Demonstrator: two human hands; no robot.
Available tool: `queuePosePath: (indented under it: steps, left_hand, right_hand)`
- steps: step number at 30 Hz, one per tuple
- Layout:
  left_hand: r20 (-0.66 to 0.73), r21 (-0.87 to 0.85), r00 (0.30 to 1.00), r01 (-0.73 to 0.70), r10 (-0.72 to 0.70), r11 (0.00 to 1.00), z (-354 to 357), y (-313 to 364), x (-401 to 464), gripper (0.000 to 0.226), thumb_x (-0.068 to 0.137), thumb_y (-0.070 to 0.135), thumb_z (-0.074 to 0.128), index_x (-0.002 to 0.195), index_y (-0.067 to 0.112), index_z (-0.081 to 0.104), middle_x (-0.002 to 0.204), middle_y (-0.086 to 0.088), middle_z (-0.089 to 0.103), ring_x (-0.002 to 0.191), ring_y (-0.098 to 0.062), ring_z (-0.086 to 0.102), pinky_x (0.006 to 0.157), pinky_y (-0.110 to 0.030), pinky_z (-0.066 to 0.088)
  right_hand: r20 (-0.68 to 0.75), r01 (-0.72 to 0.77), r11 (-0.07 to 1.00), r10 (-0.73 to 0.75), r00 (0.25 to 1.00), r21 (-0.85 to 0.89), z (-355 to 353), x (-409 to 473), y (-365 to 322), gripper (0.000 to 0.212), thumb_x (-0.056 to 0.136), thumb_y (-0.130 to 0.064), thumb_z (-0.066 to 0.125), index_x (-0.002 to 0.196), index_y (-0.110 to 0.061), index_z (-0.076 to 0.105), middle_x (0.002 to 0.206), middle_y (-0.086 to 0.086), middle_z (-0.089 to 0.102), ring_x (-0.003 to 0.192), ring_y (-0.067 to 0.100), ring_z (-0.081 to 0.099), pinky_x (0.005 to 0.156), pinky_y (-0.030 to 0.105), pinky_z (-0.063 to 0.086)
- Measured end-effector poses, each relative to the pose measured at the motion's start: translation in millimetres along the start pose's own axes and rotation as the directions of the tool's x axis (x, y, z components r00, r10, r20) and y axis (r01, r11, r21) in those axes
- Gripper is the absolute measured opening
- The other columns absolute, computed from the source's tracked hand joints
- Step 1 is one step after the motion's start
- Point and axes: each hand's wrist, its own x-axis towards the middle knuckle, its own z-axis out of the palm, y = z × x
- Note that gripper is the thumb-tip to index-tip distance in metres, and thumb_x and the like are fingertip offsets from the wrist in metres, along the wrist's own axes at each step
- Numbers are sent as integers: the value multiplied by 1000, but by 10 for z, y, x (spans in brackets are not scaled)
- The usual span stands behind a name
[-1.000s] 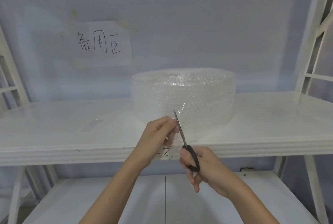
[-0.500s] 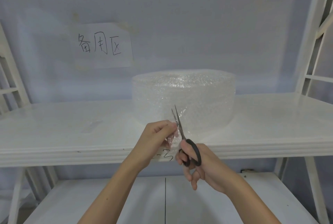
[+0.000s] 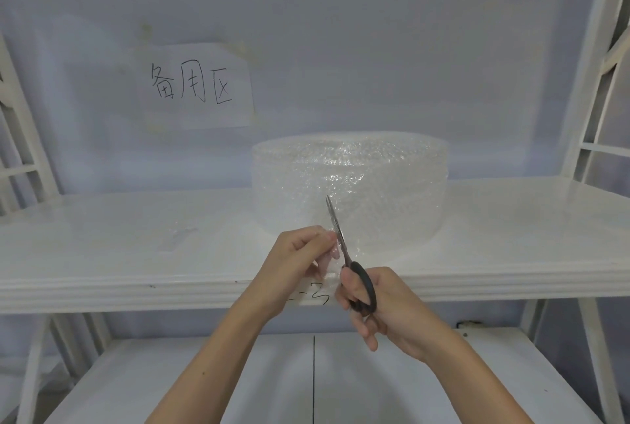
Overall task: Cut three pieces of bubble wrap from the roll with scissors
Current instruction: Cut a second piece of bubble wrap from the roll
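Note:
A wide roll of clear bubble wrap (image 3: 375,181) stands on the white middle shelf (image 3: 136,253). Its loose end hangs toward me over the shelf's front edge. My left hand (image 3: 300,260) pinches that loose flap between thumb and fingers. My right hand (image 3: 378,304) grips black-handled scissors (image 3: 344,253), with the blades pointing up and away along the flap's right side. The blades look nearly closed, with their tips in front of the roll's lower face.
A paper sign with handwritten characters (image 3: 194,86) is taped to the back wall. A small clear scrap (image 3: 180,234) lies on the shelf at the left. A lower shelf (image 3: 170,382) lies beneath my arms. White frame uprights stand at both sides.
The scissors have advanced up into the flap; the blades opened half a second ago and have since closed. My left hand keeps its pinch on the flap.

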Motion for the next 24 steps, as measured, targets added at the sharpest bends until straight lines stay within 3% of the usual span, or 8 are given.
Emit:
queuePosePath:
  steps: [5, 9, 14, 19, 24]
  left_hand:
    - [-65, -4, 998, -17, 17, 1000, 32, 35, 7, 39, 94, 40, 55, 64, 15, 62, 66, -9, 48, 53, -13, 47, 49, -22, 43]
    - [-109, 39, 994, -14, 19, 999, 60, 6, 15, 33, 98, 21, 55, 66, 13, 61, 61, -1, 48, 50, -10, 45, 49, -23, 42]
    - [-122, 17, 992, -16, 18, 1000, 40, 13, -2, 34, 99, 18, 53, 66, 14, 61, 58, 5, 49, 47, -12, 44, 46, -23, 42]
    - [-93, 19, 996, -14, 16, 1000, 33, 25, -24, 44, 99, 18, 53, 56, 25, 60, 56, 8, 47, 48, -10, 43, 47, -19, 41]
    - [-54, 33, 998, -16, 17, 999, 40, 4, -25, 43, 99, 21, 53, 56, 25, 61, 56, 8, 48, 52, -10, 44, 53, -23, 42]
  right_hand:
    - [-14, -22, 1000, 22, 1000, -21, -13, -7, 21, 38, 77, -46, 67, 56, -16, 55, 71, 13, 47, 37, 17, 45, 33, 21, 39]
    - [3, -22, 999, 22, 1000, -34, -8, -41, 1, 30, 68, -42, 64, 52, -20, 52, 72, 13, 45, 36, 16, 44, 34, 20, 38]
    - [15, -38, 999, 38, 999, 20, -8, -75, 37, 41, 79, -50, 64, 52, -19, 57, 71, 7, 52, 36, 18, 47, 34, 23, 41]
    - [26, -43, 999, 44, 999, -21, 8, -98, 31, 44, 69, -59, 67, 55, -18, 56, 76, 13, 50, 38, 20, 48, 36, 24, 42]
    - [-11, -46, 998, 46, 999, -38, 4, -44, -29, 55, 67, -64, 70, 61, -12, 56, 61, 12, 52, 37, 22, 47, 35, 24, 43]
